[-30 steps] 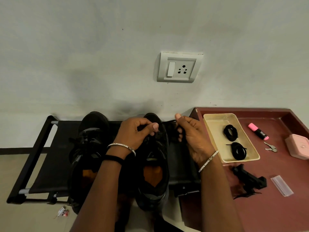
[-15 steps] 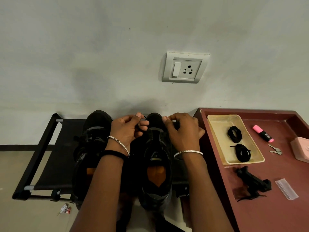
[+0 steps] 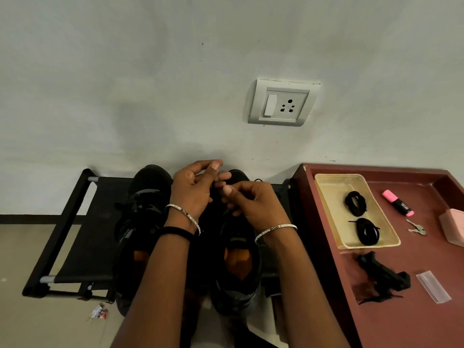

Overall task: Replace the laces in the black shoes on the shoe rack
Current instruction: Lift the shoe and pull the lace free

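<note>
Two hands have been brought together, left hand [image 3: 193, 194] and right hand [image 3: 253, 204], over the right shoe [image 3: 236, 285]'s far end on the shoe rack [image 3: 95, 234]. Fingers are curled, but whether a lace is pinched cannot be told. Threading is judged unfinished.

- Dim, flat indoor light; the grey wall [image 3: 150, 84] darkens toward the corners.
- A soft shadow lies on the wall above the shoes [image 3: 148, 179], which sink into near-featureless black.
- Wide-angle bending at the edges; focus fairly sharp at the centre.
</note>
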